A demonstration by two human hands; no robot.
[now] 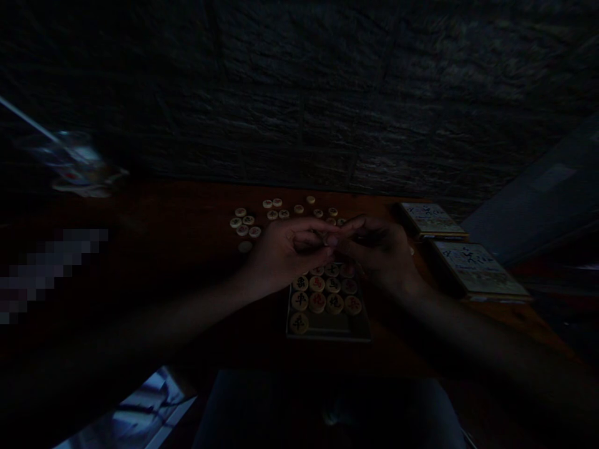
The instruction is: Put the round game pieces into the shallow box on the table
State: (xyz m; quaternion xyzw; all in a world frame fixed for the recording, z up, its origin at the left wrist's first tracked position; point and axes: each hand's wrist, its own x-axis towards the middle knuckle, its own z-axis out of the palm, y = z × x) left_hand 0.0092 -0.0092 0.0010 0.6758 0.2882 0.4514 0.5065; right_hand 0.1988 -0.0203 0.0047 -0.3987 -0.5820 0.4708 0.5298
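Looks partway there tbh, with xiangqi pieces [317, 284] rowed in a tray [327, 338], loose pieces [242, 231] left on the table [196, 202] beyond, and left hand [291, 251] and right hand [381, 252] meeting fingertip to fingertip above, too dark to tell if pinching one.

Dim spot, home or shop unclear: block-patterned wall [299, 93], wooden table [187, 209], flat boxes [482, 269].

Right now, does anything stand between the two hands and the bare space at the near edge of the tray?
Nothing visible stands up in between. The left hand and right hand cover the far part of the tray; before the bare space there are only flat-lying rows of pieces.
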